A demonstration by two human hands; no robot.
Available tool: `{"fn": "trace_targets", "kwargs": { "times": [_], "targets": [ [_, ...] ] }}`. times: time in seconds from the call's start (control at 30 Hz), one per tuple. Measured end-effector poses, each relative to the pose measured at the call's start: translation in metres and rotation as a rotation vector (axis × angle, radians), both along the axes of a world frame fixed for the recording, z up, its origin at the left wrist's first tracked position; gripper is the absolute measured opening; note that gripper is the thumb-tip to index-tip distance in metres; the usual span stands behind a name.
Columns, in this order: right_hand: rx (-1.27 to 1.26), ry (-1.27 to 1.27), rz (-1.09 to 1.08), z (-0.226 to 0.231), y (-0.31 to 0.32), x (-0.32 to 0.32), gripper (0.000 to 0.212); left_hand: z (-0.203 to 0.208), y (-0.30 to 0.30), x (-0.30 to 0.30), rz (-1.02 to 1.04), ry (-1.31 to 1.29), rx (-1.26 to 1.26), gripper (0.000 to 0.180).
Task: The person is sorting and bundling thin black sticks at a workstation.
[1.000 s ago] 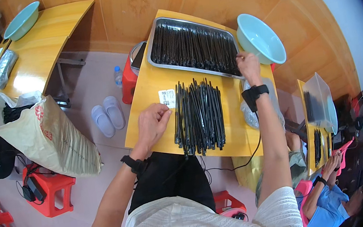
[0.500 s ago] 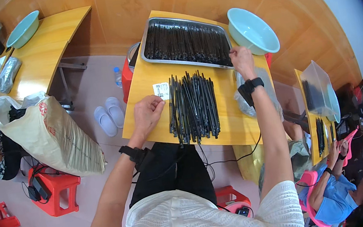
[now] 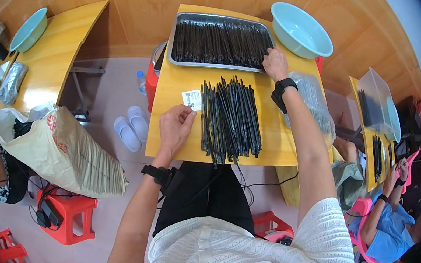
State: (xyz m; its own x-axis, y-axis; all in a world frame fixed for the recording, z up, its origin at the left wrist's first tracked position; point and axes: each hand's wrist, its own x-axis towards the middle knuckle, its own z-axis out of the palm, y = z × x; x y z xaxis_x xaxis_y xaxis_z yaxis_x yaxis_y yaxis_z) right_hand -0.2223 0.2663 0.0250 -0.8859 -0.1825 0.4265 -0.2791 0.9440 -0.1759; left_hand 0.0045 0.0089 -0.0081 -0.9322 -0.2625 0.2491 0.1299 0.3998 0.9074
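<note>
A bundle of thin black sticks [image 3: 229, 120] lies side by side on the yellow table [image 3: 168, 102] before me. Behind it a metal tray [image 3: 200, 65] holds many more thin dark sticks [image 3: 222, 42] in a dense row. My left hand [image 3: 175, 131] is closed, thumb and fingertips together, just left of the bundle and below a small white printed label [image 3: 192, 100]. Whether anything sits between those fingertips is too small to tell. My right hand [image 3: 275, 64] is closed at the tray's near right corner, its fingertips bent down by the rim. What they pinch is hidden.
A pale blue basin [image 3: 301, 29] stands right of the tray. A clear plastic bag [image 3: 308, 103] lies under my right forearm. On the left are a large full sack [image 3: 69, 152], a red stool [image 3: 71, 220] and white slippers [image 3: 133, 128]. People sit at tables on both sides.
The whole view has shifted slightly, with the table appearing further right. My right hand stays at the tray corner, its fingers bent lower. My left hand remains beside the bundle.
</note>
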Motion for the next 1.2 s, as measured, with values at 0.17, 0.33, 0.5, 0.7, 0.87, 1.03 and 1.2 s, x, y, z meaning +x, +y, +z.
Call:
{"fn": "trace_targets", "kwargs": {
  "times": [0.17,0.33,0.5,0.7,0.87,1.03,1.2],
  "targets": [
    [-0.02,0.06,0.044,-0.002,0.008,-0.002,0.021,0.0,-0.001,0.001,-0.011,-0.009,0.031,0.015],
    [-0.031,0.067,0.031,0.012,0.012,0.012,0.031,0.001,0.0,0.002,-0.014,-0.011,0.01,0.013],
    [-0.23,0.15,0.041,0.047,0.036,0.053,0.024,0.004,0.004,-0.001,-0.02,-0.012,0.021,0.013],
    [-0.649,0.098,0.08,0.1,0.096,0.156,0.018,0.002,-0.002,0.0,0.002,-0.045,0.053,0.011],
    [-0.61,-0.226,-0.094,0.089,0.178,0.209,0.018,-0.003,-0.006,0.002,-0.031,-0.037,0.06,0.012],
    [-0.412,-0.306,-0.155,0.05,0.19,0.211,0.016,0.0,0.001,0.001,-0.001,-0.036,0.057,0.012],
    [-0.191,-0.249,-0.283,0.037,0.157,0.197,0.019,-0.005,-0.001,-0.001,0.001,-0.033,0.065,0.013]
  ]
}}
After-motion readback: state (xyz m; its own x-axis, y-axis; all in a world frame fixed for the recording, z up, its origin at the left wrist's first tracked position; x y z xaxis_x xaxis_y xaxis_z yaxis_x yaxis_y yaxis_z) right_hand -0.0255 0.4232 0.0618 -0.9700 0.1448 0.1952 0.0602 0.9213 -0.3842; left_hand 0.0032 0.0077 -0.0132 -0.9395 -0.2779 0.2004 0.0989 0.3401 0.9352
